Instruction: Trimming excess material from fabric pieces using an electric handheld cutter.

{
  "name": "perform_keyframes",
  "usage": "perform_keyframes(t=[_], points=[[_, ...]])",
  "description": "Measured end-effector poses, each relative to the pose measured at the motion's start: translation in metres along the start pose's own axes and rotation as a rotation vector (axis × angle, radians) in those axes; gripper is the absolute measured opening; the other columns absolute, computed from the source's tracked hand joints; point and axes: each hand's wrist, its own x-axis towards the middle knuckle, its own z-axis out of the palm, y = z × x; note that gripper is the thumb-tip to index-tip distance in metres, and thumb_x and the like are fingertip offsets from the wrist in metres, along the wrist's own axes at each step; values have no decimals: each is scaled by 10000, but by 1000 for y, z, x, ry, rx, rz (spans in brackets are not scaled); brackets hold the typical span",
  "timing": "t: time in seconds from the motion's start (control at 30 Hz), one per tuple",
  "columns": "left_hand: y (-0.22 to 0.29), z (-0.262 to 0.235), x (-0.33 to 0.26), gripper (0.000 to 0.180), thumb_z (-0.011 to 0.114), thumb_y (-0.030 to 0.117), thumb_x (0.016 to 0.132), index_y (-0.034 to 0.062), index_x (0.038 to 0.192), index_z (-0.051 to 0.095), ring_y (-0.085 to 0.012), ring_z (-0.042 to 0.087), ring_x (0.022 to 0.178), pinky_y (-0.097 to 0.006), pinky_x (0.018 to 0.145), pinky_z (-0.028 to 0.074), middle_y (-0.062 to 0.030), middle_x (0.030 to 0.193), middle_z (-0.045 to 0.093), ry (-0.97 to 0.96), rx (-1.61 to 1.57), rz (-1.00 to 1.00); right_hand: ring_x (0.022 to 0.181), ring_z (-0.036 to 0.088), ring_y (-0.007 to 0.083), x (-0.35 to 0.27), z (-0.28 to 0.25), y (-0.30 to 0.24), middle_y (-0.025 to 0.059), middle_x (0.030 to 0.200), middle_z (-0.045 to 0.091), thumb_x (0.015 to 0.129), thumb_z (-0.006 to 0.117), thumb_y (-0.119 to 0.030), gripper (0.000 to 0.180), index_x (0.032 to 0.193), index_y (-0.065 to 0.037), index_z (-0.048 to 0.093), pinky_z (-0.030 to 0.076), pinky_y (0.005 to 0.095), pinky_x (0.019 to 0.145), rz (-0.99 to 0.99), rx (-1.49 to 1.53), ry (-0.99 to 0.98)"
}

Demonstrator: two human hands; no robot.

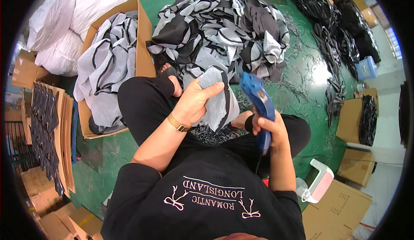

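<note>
My left hand (192, 103) is closed on a grey fabric piece (219, 107) with a black edge, thumb on top, above my lap. To its right, my right hand (274, 131) wraps round the handle of a blue electric cutter (264, 97). The cutter's head points up and away from me, apart from the fabric, and a dark cord hangs from its lower end. Just beyond my feet lies a big heap of grey and black fabric pieces (215, 28). Thin trimmings (207, 135) are scattered between my legs.
An open cardboard box (146, 37) full of grey pieces stands at my left, with white sacks (60, 20) behind it. More trimmings (297, 76) litter the green floor. Black bags (340, 24) and boxes line the right side. A pink-and-white appliance (320, 181) stands at lower right.
</note>
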Motion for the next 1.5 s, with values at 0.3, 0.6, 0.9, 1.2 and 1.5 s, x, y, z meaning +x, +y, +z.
perform_keyframes(t=[0.3,0.6,0.9,1.2,1.5], points=[[18,-2,4,335,640,141,882,5,1177,559,-128,600,954,-296,887,466,-32,1081,632,-67,40,-20,526,565,162,-16,-16,13,82,674,578,612,787,-140,483,1005,32,564,468,264,503,242,-5,-144],[13,-3,3,350,634,104,883,0,1202,538,-155,613,977,-312,880,484,-55,1098,634,-163,-53,-106,498,547,182,-13,-8,13,87,624,552,600,774,-130,464,973,32,549,448,276,464,240,11,-138],[14,12,-4,320,677,86,849,45,1152,582,-104,591,957,-290,854,472,-9,1065,640,-146,1,-19,492,526,169,-17,0,17,71,596,535,617,757,-177,474,981,34,539,434,282,469,242,167,-155],[10,16,-7,263,665,59,855,59,1108,595,-92,605,909,-272,819,484,4,1012,647,-60,-9,-24,472,440,139,-10,2,15,30,572,433,642,729,-140,452,995,3,487,406,270,409,179,300,-82],[12,5,-2,257,657,62,860,58,1104,576,-104,611,896,-276,813,492,-4,1014,640,-47,-50,-13,459,448,151,-23,-8,14,47,564,451,631,730,-137,454,985,20,493,407,284,413,217,192,-76]])
